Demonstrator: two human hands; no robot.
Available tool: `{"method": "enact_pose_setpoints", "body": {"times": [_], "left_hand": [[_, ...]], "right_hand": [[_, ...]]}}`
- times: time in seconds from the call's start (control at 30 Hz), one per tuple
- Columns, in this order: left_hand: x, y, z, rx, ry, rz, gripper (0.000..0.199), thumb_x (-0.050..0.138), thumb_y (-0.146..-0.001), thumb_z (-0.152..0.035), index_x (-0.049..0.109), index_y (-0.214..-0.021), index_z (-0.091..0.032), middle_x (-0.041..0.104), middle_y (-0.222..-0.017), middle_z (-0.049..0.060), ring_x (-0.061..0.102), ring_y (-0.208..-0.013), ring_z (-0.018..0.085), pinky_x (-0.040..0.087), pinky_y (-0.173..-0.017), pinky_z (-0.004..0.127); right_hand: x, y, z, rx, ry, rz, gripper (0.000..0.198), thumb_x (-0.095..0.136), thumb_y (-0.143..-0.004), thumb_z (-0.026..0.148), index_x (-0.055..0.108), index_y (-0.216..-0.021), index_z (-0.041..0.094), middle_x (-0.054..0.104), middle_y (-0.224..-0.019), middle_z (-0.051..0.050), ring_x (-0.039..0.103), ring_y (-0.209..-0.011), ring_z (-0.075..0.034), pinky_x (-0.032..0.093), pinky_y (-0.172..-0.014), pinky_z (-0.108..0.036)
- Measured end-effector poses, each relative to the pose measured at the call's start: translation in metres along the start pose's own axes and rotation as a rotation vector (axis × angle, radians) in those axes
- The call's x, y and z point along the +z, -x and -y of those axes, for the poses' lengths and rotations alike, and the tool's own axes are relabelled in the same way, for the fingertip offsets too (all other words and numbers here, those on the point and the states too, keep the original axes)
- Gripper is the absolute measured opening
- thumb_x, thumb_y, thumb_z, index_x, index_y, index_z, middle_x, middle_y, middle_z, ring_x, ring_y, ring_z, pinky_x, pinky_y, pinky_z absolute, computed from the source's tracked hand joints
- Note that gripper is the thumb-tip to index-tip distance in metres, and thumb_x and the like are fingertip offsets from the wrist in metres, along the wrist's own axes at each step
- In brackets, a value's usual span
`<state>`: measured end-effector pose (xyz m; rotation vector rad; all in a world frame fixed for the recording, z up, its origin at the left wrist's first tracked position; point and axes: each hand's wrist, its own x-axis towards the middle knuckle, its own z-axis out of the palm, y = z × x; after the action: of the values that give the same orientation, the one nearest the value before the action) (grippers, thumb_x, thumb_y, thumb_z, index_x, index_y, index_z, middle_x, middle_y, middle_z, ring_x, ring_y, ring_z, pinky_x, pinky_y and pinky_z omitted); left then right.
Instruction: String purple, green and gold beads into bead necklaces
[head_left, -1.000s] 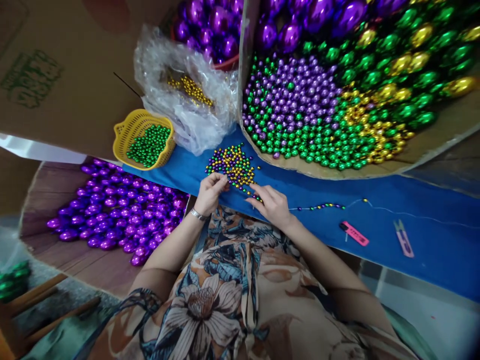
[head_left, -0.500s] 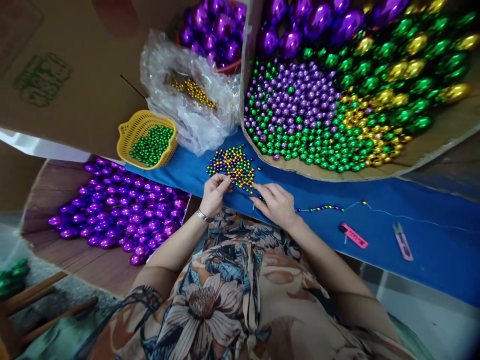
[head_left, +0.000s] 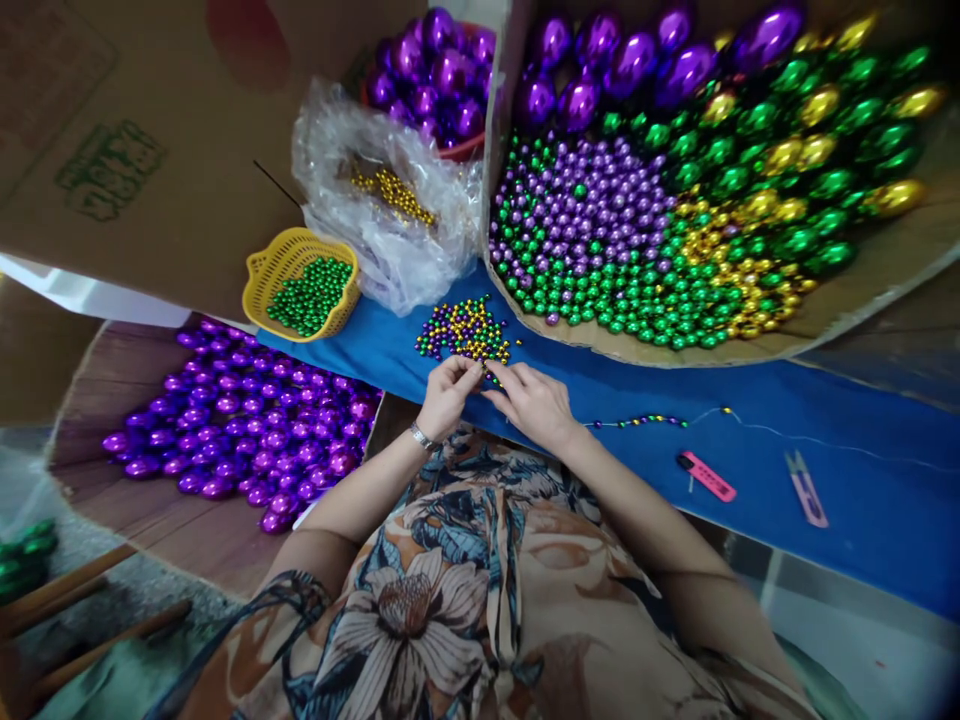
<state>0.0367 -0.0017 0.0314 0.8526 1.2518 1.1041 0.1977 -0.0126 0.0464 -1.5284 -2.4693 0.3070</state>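
My left hand (head_left: 448, 397) is closed in a pinch at the near edge of a small pile of gold, purple and green beads (head_left: 459, 328). What sits between its fingertips is too small to make out. My right hand (head_left: 534, 402) meets it there, thumb and forefinger closed on a thin string. From beneath that hand the beaded string (head_left: 646, 419) runs to the right across the blue cloth (head_left: 750, 400), carrying small purple, green and gold beads. Farther along, a single gold bead (head_left: 726, 409) sits on the bare thread.
Pink lighter (head_left: 706, 476) and thread snips (head_left: 806, 488) lie at right. A yellow basket (head_left: 259, 285) of green beads and a clear plastic bag (head_left: 405, 270) stand at left. Cardboard boxes hold bigger beads (head_left: 600, 200) behind and purple ones (head_left: 247, 420) at lower left.
Both hands have come together: my left hand moved right and my right hand moved left, so their fingertips meet. The view has shifted slightly.
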Motion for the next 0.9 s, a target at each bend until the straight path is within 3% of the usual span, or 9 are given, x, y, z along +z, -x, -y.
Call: {"method": "enact_pose_setpoints", "body": {"times": [0.13, 0.27, 0.37, 0.47, 0.57, 0.7, 0.9], "left_hand": [[-0.002, -0.002, -0.002, 0.000, -0.001, 0.000, 0.034, 0.077, -0.069, -0.045, 0.060, -0.073, -0.016, 0.058, -0.066, -0.001, 0.052, -0.061, 0.009, 0.044, -0.058, 0.022], [-0.027, -0.014, -0.006, 0.038, 0.035, -0.121, 0.036, 0.079, -0.066, -0.045, 0.060, -0.074, -0.016, 0.058, -0.065, -0.001, 0.053, -0.060, 0.009, 0.046, -0.058, 0.022], [-0.045, -0.022, -0.007, 0.051, 0.046, -0.187, 0.036, 0.079, -0.066, -0.045, 0.059, -0.075, -0.016, 0.057, -0.065, -0.002, 0.053, -0.058, 0.008, 0.045, -0.057, 0.021], [-0.046, -0.022, -0.004, 0.044, 0.041, -0.186, 0.035, 0.078, -0.067, -0.044, 0.058, -0.075, -0.016, 0.057, -0.065, -0.002, 0.053, -0.059, 0.008, 0.045, -0.056, 0.020], [-0.032, -0.017, -0.001, 0.054, 0.014, -0.135, 0.033, 0.077, -0.070, -0.044, 0.059, -0.074, -0.017, 0.057, -0.066, -0.002, 0.053, -0.060, 0.009, 0.046, -0.057, 0.021], [-0.012, -0.008, -0.001, 0.111, -0.059, -0.075, 0.030, 0.074, -0.074, -0.044, 0.060, -0.075, -0.017, 0.057, -0.068, -0.001, 0.054, -0.063, 0.010, 0.047, -0.060, 0.022], [-0.013, -0.002, -0.001, 0.134, -0.142, -0.005, 0.026, 0.070, -0.079, -0.041, 0.061, -0.078, -0.018, 0.059, -0.069, -0.001, 0.055, -0.064, 0.011, 0.047, -0.063, 0.023]], "right_hand": [[-0.001, 0.003, -0.005, 0.039, 0.022, 0.082, 0.040, 0.035, -0.100, 0.046, 0.066, -0.116, 0.025, 0.071, -0.091, -0.005, 0.065, -0.072, -0.014, 0.033, -0.057, -0.025], [-0.015, 0.041, -0.053, 0.016, 0.025, 0.110, 0.039, 0.035, -0.100, 0.043, 0.069, -0.110, 0.025, 0.073, -0.094, -0.004, 0.066, -0.075, -0.014, 0.034, -0.057, -0.024], [-0.036, 0.076, -0.095, 0.124, 0.153, 0.134, 0.039, 0.036, -0.098, 0.042, 0.070, -0.105, 0.023, 0.072, -0.091, -0.005, 0.064, -0.073, -0.014, 0.034, -0.056, -0.025], [-0.052, 0.093, -0.111, 0.222, 0.340, 0.167, 0.037, 0.040, -0.097, 0.042, 0.071, -0.098, 0.022, 0.070, -0.084, -0.007, 0.061, -0.074, -0.018, 0.032, -0.055, -0.028], [-0.051, 0.084, -0.092, 0.205, 0.386, 0.079, 0.037, 0.040, -0.098, 0.040, 0.071, -0.105, 0.019, 0.070, -0.086, -0.009, 0.057, -0.079, -0.020, 0.035, -0.059, -0.030], [-0.028, 0.051, -0.046, 0.006, 0.183, -0.081, 0.036, 0.044, -0.098, 0.041, 0.065, -0.121, 0.021, 0.071, -0.096, -0.006, 0.056, -0.083, -0.017, 0.040, -0.069, -0.027], [0.003, 0.031, -0.017, -0.110, 0.027, -0.100, 0.031, 0.043, -0.100, 0.036, 0.069, -0.109, 0.022, 0.069, -0.080, -0.003, 0.057, -0.074, -0.012, 0.041, -0.070, -0.024]]}}
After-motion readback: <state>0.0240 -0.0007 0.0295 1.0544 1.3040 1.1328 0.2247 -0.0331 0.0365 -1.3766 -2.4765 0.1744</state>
